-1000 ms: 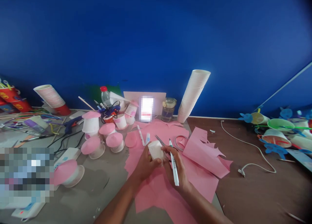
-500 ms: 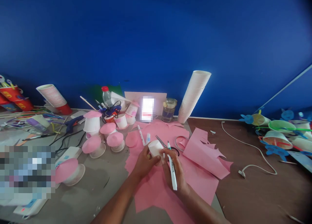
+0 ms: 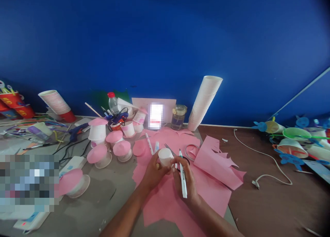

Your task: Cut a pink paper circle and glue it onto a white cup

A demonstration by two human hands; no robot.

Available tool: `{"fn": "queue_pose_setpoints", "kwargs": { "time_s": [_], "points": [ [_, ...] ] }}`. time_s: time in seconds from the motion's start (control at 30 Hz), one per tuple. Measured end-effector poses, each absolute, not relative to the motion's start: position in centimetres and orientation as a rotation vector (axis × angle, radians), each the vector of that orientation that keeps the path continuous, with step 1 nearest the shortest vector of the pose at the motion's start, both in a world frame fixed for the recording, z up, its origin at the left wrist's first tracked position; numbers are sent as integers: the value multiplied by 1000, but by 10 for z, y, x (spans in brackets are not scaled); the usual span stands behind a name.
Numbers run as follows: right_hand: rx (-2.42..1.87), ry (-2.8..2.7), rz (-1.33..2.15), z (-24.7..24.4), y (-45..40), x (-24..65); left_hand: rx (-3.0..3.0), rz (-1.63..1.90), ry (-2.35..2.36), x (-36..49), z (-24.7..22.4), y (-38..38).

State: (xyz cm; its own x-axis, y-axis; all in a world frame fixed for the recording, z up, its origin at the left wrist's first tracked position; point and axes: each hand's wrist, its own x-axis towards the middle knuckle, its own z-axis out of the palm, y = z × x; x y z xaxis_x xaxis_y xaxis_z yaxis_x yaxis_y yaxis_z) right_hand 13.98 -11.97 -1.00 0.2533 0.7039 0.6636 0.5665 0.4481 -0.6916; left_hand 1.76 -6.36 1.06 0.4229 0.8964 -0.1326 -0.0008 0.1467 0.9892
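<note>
My left hand (image 3: 155,170) is wrapped round a white paper cup (image 3: 165,155), held tilted above the pink paper (image 3: 167,206). A marker pen (image 3: 183,182) with a white barrel is in my right hand (image 3: 187,176), its bluish end pointing up and away from me. The fingertips of that hand also touch the cup's right side. Just behind the cup lie scissors (image 3: 186,159), partly hidden by my hands. Beside them are a roll of tape (image 3: 192,151), a white stick-like pen (image 3: 149,144) and a pink paper disc (image 3: 139,148).
Several cups topped with pink discs (image 3: 122,148) stand on the left. Tall cup stacks (image 3: 205,103) lean near the blue wall, next to a glass jar (image 3: 178,117). A white cable (image 3: 277,158) and decorated cups (image 3: 294,147) are at right; a power strip (image 3: 38,216) lies front left.
The cup has turned in my hands, so more of its round end now faces up. The pen has shifted slightly within my right hand's grip.
</note>
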Motion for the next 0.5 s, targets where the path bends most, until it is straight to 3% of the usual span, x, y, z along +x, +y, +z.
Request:
{"fn": "queue_pose_setpoints", "kwargs": {
  "time_s": [0.5],
  "points": [
    [-1209, -1381, 165, -22, -116, 140, 1373, 812, 1103, 18, 15, -61]
  ]
}}
